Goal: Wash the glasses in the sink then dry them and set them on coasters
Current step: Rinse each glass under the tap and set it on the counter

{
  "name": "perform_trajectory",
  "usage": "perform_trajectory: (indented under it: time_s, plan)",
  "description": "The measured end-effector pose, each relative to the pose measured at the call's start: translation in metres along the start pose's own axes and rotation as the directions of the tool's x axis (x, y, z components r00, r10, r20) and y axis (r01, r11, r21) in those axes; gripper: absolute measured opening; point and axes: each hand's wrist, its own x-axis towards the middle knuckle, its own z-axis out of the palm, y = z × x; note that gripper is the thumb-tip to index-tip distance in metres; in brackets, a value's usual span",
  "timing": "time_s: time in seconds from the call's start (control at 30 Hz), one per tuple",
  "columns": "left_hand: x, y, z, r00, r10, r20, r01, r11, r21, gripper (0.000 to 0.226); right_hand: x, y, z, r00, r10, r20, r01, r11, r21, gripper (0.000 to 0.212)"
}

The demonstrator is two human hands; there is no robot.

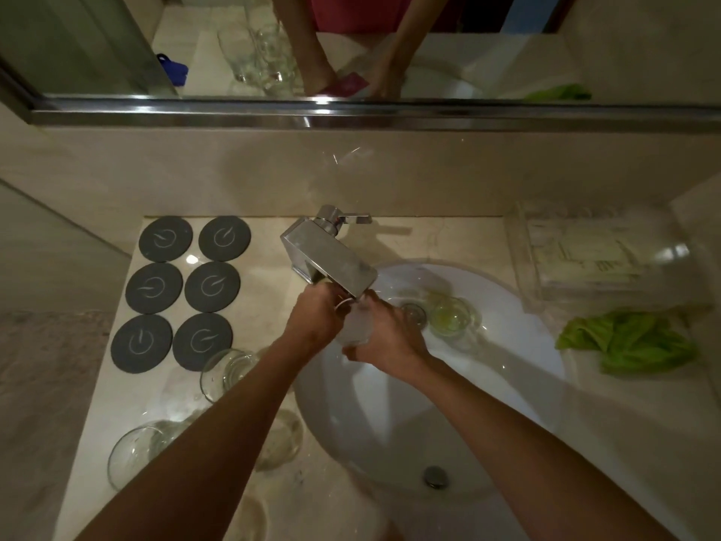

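Currently both the left hand (312, 320) and right hand (384, 337) clasp a wet glass (353, 329) under the faucet (331, 253) over the sink (507, 306); fragile, likely slippery, best gripped round its body.

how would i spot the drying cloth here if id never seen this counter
Start at the white sink set into the beige counter, then look to its right. The cloth lies crumpled there, just in front of a clear tray of packets. It is the only bright green thing on the counter.
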Motion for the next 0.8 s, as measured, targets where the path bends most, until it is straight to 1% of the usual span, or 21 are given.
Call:
perform_trajectory:
  time_s: [0.03,0.07,0.13,0.17,0.2,0.23,0.27,0.3,0.33,0.37,0.4,0.43,0.47,0.53,0.57,0.6,0.63,0.67,0.7,0.73,0.8]
  plan:
    - [0.002,0.002,0.004,1.0,-0.011,-0.016,0.012,0.999,0.048,0.017,0.0,0.001,-0.003,1.0,0.013,0.019,-0.014,1.0,0.01,0.07]
    - [0.001,0.005,0.007,0.998,-0.054,-0.041,0.055,0.998,0.03,0.018,0.0,0.002,-0.005,0.999,0.027,0.024,-0.027,1.0,0.007,0.069]
    - [-0.005,0.012,0.011,0.981,-0.184,-0.067,0.172,0.972,-0.16,0.016,0.001,0.003,-0.008,0.999,0.051,-0.004,-0.051,0.999,-0.016,0.071]
    - [-0.008,0.017,0.013,0.967,-0.255,-0.012,0.239,0.922,-0.303,0.021,0.002,0.002,-0.01,0.996,0.082,-0.03,-0.082,0.997,-0.009,0.073]
    - [-0.013,0.021,0.014,0.951,-0.3,0.078,0.3,0.823,-0.482,0.028,0.003,0.001,-0.01,0.99,0.126,-0.058,-0.125,0.992,0.023,0.076]
    - [-0.017,0.025,0.015,0.932,-0.316,0.177,0.354,0.687,-0.634,0.037,0.003,-0.001,-0.008,0.982,0.169,-0.082,-0.165,0.985,0.058,0.079]
    - [-0.02,0.025,0.018,0.917,-0.315,0.246,0.389,0.565,-0.727,0.045,0.003,-0.002,-0.005,0.976,0.188,-0.109,-0.18,0.98,0.079,0.081]
    - [-0.02,0.023,0.02,0.913,-0.311,0.265,0.397,0.524,-0.753,0.049,0.003,-0.003,-0.001,0.974,0.188,-0.125,-0.18,0.981,0.074,0.082]
    - [-0.018,0.018,0.022,0.919,-0.31,0.242,0.383,0.562,-0.733,0.049,0.002,-0.003,0.003,0.976,0.173,-0.131,-0.166,0.984,0.059,0.081]
    - [-0.015,0.013,0.02,0.932,-0.31,0.187,0.355,0.684,-0.637,0.044,0.0,-0.003,0.006,0.981,0.149,-0.124,-0.145,0.989,0.037,0.078]
    - [-0.012,0.007,0.018,0.951,-0.284,0.117,0.305,0.825,-0.475,0.037,-0.001,-0.003,0.008,0.987,0.121,-0.105,-0.119,0.993,0.017,0.075]
    - [-0.008,0.002,0.016,0.967,-0.246,0.06,0.253,0.926,-0.279,0.03,-0.002,-0.003,0.009,0.992,0.097,-0.08,-0.097,0.995,0.003,0.072]
    - [-0.007,0.0,0.013,0.982,-0.19,0.018,0.191,0.977,-0.1,0.024,-0.002,-0.004,0.008,0.995,0.081,-0.06,-0.081,0.997,-0.008,0.07]
    - [-0.006,0.004,0.005,0.987,-0.161,0.026,0.157,0.982,0.106,0.019,-0.001,-0.004,0.007,0.992,0.115,-0.057,-0.115,0.993,0.014,0.072]
    - [-0.008,0.011,0.003,0.983,-0.18,0.04,0.174,0.977,0.119,0.023,0.001,-0.005,0.008,0.985,0.158,-0.072,-0.154,0.986,0.06,0.074]
    - [-0.011,0.018,0.001,0.978,-0.2,0.067,0.196,0.979,0.062,0.026,0.003,-0.004,0.009,0.976,0.195,-0.096,-0.184,0.977,0.112,0.075]
    - [-0.014,0.025,0.0,0.968,-0.22,0.119,0.23,0.97,-0.078,0.028,0.005,-0.004,0.01,0.966,0.225,-0.125,-0.205,0.967,0.154,0.074]
    - [-0.018,0.029,0.0,0.959,-0.221,0.179,0.263,0.93,-0.258,0.026,0.006,-0.005,0.012,0.956,0.245,-0.165,-0.214,0.959,0.184,0.07]
    - [-0.021,0.033,0.002,0.954,-0.219,0.207,0.286,0.872,-0.396,0.029,0.006,-0.005,0.014,0.943,0.259,-0.208,-0.218,0.955,0.201,0.065]
    - [-0.022,0.035,0.004,0.954,-0.215,0.208,0.291,0.825,-0.484,0.029,0.006,-0.005,0.016,0.931,0.264,-0.252,-0.215,0.955,0.206,0.06]
    - [-0.023,0.037,0.006,0.955,-0.215,0.204,0.291,0.813,-0.504,0.028,0.003,-0.002,0.018,0.927,0.231,-0.295,-0.183,0.966,0.183,0.063]
